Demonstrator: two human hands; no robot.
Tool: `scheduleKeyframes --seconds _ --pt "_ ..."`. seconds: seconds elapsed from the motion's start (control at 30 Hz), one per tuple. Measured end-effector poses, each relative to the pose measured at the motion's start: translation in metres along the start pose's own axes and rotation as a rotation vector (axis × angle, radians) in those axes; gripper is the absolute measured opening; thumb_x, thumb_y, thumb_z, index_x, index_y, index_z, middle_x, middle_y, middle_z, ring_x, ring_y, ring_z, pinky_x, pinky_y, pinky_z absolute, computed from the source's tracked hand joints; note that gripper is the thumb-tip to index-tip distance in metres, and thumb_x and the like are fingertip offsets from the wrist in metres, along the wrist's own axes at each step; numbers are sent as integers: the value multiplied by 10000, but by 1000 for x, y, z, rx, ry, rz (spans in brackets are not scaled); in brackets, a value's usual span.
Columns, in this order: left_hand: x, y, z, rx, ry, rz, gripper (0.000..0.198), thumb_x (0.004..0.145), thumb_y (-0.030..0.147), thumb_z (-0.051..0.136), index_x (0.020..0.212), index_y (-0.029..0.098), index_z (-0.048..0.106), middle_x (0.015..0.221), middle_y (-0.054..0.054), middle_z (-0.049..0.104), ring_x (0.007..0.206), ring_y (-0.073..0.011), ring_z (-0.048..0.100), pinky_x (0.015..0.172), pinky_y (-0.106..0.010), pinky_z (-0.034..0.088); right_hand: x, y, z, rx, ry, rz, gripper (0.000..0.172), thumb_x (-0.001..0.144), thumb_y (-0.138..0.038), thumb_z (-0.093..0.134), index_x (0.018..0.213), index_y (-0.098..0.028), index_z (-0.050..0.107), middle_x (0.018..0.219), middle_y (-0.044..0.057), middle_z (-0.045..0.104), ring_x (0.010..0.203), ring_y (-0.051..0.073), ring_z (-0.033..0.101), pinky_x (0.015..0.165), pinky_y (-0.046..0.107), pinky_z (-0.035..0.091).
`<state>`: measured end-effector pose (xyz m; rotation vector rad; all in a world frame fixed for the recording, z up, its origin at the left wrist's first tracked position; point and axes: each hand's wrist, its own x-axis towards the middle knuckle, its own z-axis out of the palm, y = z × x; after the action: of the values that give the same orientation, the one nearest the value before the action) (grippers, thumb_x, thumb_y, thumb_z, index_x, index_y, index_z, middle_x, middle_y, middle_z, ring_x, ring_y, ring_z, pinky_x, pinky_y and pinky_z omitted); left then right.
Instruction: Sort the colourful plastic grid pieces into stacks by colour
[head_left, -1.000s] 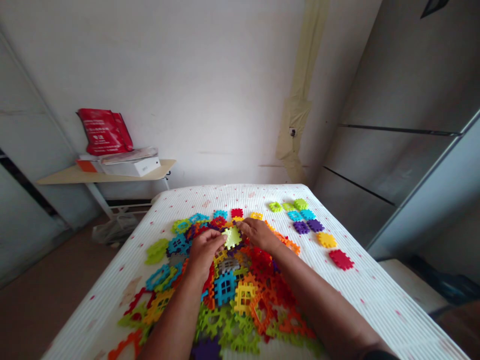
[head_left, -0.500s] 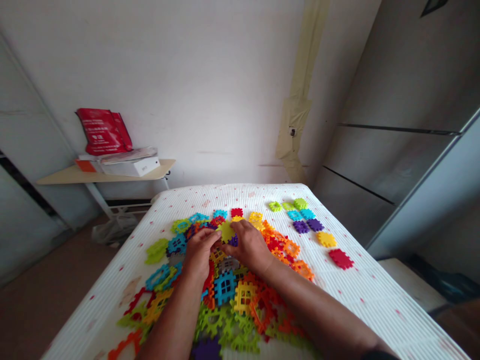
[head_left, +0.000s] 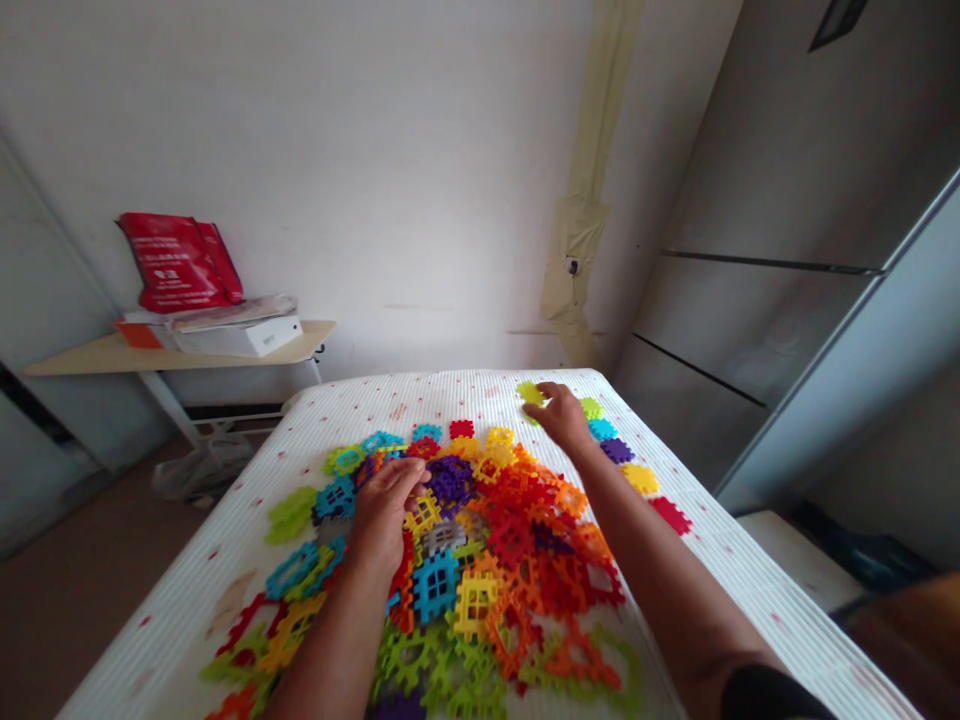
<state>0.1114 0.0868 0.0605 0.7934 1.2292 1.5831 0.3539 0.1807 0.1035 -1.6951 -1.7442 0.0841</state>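
Note:
A lime-green toothed plastic building tile (head_left: 531, 392) is pinched in my right hand (head_left: 562, 415), which reaches over the far right part of the cloth-covered table. It hides some of the tiles beneath it. My left hand (head_left: 390, 495) hovers at the pile of interlocking tiles with fingers loosely curled and no piece visible in it. Close to its fingertips lie purple tiles (head_left: 452, 480) and a yellow window tile (head_left: 424, 512). A blue window tile (head_left: 435, 587) and a second yellow window tile (head_left: 477, 604) lie nearer me, with red and orange pieces (head_left: 510, 535) to the right.
Along the right side run separate tiles: green (head_left: 591, 408), blue (head_left: 602, 429), purple (head_left: 617, 450), yellow (head_left: 640, 478) and red (head_left: 670, 516). A side table (head_left: 82, 357) at left bears a white box (head_left: 240, 338) and a red bag (head_left: 180, 265). A grey cabinet (head_left: 750, 320) stands at right.
My right hand has carried the lime-green tile from above the pile to the far right. My left hand has let go of it and stays over the pile. The view has shifted slightly.

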Motion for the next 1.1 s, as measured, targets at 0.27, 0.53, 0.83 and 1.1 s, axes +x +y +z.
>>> scheduleKeyframes --seconds 0.27,0.53,0.83,1.1 --pt "4 -5 -3 24 14 -12 374 530 405 755 773 147 635 694 -26 660 583 -97 532 496 -195 349 50 116 -15 -365 -32 358 461 741 -369 596 1133 -125 593 1100 154 602 992 257 581 753 287 444" --pt "2 -5 -5 27 16 -14 392 506 401 769 775 148 638 686 -20 657 570 -90 523 496 -191 345 53 130 0 -427 -90 391 438 722 -378 606 1093 -146 608 1110 141 594 1030 264 554 752 303 455" --pt "2 -3 -4 22 21 8 365 509 395 765 747 149 639 666 -25 653 550 -95 522 487 -200 348 53 127 3 -462 -106 398 437 716 -353 619 1092 -131 601 1116 165 570 1048 278 539 770 338 466" --pt "3 2 -6 -114 231 157 294 581 348 715 785 162 611 689 4 617 556 -77 510 511 -198 351 46 102 -8 -428 -55 287 433 763 -344 591 1114 -91 580 1131 229 519 1065 340 486 773 420 423"
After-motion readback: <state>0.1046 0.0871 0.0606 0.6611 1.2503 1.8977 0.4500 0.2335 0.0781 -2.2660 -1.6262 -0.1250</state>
